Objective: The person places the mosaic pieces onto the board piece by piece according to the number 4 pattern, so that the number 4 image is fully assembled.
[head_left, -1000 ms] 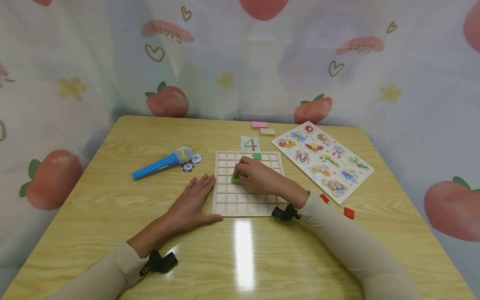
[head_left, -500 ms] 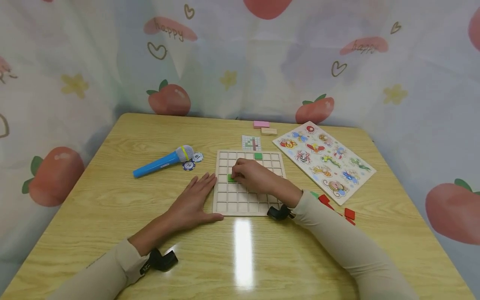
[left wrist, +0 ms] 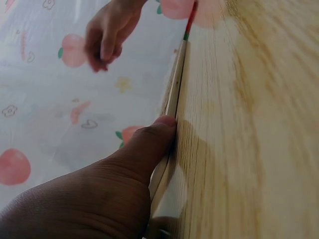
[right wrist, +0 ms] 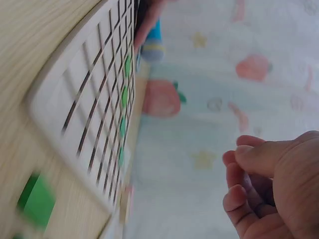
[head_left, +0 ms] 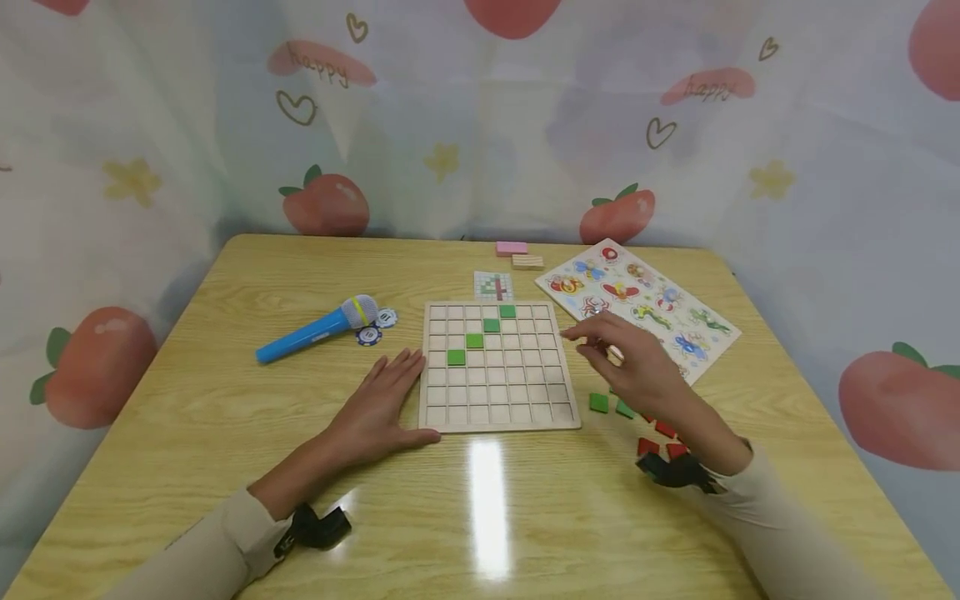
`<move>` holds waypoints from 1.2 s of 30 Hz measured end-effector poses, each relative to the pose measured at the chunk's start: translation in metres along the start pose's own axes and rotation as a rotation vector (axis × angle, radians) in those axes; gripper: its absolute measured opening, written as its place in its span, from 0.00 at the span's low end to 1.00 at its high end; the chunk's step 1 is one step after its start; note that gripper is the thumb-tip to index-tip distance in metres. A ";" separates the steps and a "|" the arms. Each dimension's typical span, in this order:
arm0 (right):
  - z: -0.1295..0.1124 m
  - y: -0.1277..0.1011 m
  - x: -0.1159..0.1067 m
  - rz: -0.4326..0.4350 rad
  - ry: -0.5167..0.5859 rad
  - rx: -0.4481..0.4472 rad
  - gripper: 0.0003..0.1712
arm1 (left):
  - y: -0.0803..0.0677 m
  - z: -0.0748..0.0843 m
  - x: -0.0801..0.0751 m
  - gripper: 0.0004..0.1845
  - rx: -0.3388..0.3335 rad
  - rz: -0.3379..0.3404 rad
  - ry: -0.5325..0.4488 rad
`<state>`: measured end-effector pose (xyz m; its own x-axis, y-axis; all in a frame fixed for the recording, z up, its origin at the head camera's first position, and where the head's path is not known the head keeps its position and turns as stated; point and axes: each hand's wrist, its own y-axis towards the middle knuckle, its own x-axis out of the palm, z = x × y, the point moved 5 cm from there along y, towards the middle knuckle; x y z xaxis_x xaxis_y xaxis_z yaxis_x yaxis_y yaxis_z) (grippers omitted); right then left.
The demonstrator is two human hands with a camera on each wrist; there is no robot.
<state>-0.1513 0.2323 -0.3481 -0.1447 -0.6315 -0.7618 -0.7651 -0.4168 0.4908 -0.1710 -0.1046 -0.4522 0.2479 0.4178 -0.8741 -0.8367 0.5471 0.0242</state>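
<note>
The right hand [head_left: 637, 358], released and empty, is withdrawing to three o'clock of the grid board [head_left: 498, 376], leaving the lowest green tile [head_left: 456, 357] lying at nine, making the diagonal four; the straight-fingered left hand [head_left: 378, 400] is resting at eight.

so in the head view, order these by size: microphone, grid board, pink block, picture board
Largest to smallest, as they look there:
1. Grid board
2. Picture board, partly hidden by the right hand
3. Microphone
4. Pink block
</note>
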 end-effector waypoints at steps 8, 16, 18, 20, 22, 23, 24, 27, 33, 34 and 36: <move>0.045 -0.075 -0.027 0.025 -0.150 0.304 0.17 | 0.000 -0.002 0.002 0.65 -0.004 0.005 0.005; 0.063 -0.080 -0.002 -0.155 -0.214 0.424 0.10 | -0.001 -0.005 0.002 0.65 -0.002 0.010 -0.017; 0.063 -0.082 -0.001 -0.169 -0.232 0.427 0.10 | -0.001 -0.004 0.003 0.65 0.005 0.010 -0.016; 0.064 -0.084 -0.001 -0.171 -0.236 0.420 0.10 | 0.000 -0.004 0.003 0.65 0.008 0.012 -0.015; 0.065 -0.087 0.000 -0.172 -0.233 0.407 0.11 | 0.000 -0.003 0.004 0.65 0.011 0.012 -0.016; 0.065 -0.088 0.001 -0.170 -0.231 0.398 0.12 | 0.000 -0.003 0.004 0.65 0.011 0.012 -0.015; 0.065 -0.088 0.001 -0.167 -0.227 0.388 0.13 | 0.000 -0.003 0.004 0.65 0.011 0.011 -0.015; 0.066 -0.089 0.002 -0.157 -0.226 0.364 0.15 | 0.000 -0.003 0.004 0.65 0.013 0.010 -0.016; 0.066 -0.085 0.005 -0.172 -0.209 0.312 0.16 | 0.000 -0.003 0.003 0.65 0.013 0.012 -0.014; 0.066 -0.084 0.006 -0.176 -0.205 0.303 0.15 | 0.000 -0.003 0.002 0.65 0.012 0.012 -0.015; 0.065 -0.082 0.008 -0.183 -0.199 0.290 0.14 | 0.000 -0.003 0.002 0.65 0.014 0.010 -0.013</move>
<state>-0.1309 0.3044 -0.4219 -0.0868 -0.4131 -0.9065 -0.9309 -0.2904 0.2214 -0.1721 -0.1054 -0.4557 0.2455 0.4327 -0.8675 -0.8324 0.5527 0.0401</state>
